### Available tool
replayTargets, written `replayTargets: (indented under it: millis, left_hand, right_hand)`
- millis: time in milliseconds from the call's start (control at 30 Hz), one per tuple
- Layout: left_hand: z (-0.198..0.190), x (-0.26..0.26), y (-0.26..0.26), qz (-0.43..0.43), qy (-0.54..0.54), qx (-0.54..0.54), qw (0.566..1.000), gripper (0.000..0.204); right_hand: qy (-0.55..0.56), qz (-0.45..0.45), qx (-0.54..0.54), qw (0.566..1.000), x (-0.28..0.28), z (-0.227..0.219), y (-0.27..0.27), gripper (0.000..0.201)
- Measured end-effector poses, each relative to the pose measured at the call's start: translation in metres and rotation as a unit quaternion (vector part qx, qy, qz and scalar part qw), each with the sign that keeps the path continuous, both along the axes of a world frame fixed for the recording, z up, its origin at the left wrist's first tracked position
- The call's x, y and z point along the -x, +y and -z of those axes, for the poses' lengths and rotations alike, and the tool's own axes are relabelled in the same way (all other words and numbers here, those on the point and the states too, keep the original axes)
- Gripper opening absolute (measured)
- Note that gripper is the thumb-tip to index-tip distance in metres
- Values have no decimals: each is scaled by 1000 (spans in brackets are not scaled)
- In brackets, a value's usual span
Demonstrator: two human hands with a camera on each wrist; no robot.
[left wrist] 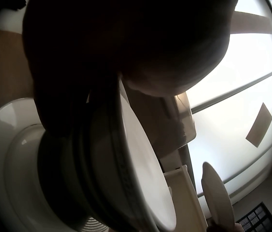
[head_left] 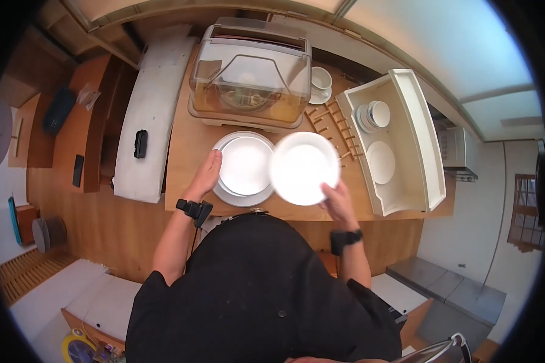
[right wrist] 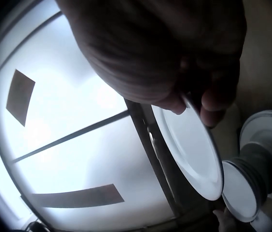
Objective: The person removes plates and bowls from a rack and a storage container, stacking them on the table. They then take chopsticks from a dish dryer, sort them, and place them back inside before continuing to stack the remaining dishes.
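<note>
You're working with the clear-lidded case point(head_left: 251, 75) standing at twelve o'clock, just beyond the stack of plates point(head_left: 246, 166), and the cup point(head_left: 321, 78) on its saucer point(head_left: 321, 95) is sitting near one o'clock from the plate point(head_left: 305, 169) you're holding. The wooden rack point(head_left: 335, 128) is lying at one to two o'clock, standing between that plate and the white bin point(head_left: 404, 175), which is filling three o'clock with small bowls point(head_left: 378, 114) and a flat plate point(head_left: 381, 162) inside. Your right hand point(head_left: 339, 202) is pinching the held plate between thumb and fingers at its four-to-five o'clock rim, above the tabletop point(head_left: 188, 145). Your left hand point(head_left: 207, 174) is gripping the stack at nine o'clock, fingers clamping its rim, with wider plates point(head_left: 239, 198) showing underneath. The held plate is facing up toward the head camera, beside the stack at three o'clock; being round, it's showing no long axis.
</note>
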State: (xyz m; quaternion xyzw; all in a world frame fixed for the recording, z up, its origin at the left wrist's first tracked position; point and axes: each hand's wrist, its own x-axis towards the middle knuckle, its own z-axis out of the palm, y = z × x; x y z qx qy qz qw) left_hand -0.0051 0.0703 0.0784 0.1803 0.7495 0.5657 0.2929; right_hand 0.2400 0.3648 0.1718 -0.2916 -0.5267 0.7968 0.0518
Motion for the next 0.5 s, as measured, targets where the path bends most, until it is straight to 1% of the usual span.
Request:
replayTargets:
  millis: [33,100,167,300,367,400,433,467,500]
  left_hand:
    - [-2,1,0,2,-3,-10,1000,51]
    - [-6,2,-1,13,0,-27,1000,52]
    - [-8,3,0,31,13,-42,999,51]
    - [-8,5,-2,58,45,-18,997,46]
    - [-26,5,-2,75,42,-9,996,48]
    - [-23,6,-2,75,42,-2,996,48]
    - [-16,7,-2,75,43,6,996,48]
    - [-9,8,-1,78,44,13,996,49]
    - [-3,9,0,60,48,9,997,48]
  right_hand:
    - [2,-20,23,1000,21,6,-19,30]
    - [-7,-76,17,997,50,19,-42,30]
    - [-24,-87,11,996,68,33,-60,29]
    - [-70,-94,2,993,81,41,-75,28]
    - [-116,-141,-67,981,82,41,-77,29]
    - [-139,-164,-102,971,83,40,-77,30]
    - [-165,-182,-166,955,86,38,-79,32]
    - [-191,-198,-229,934,91,37,-84,34]
    - [-218,-210,-291,908,94,36,-89,37]
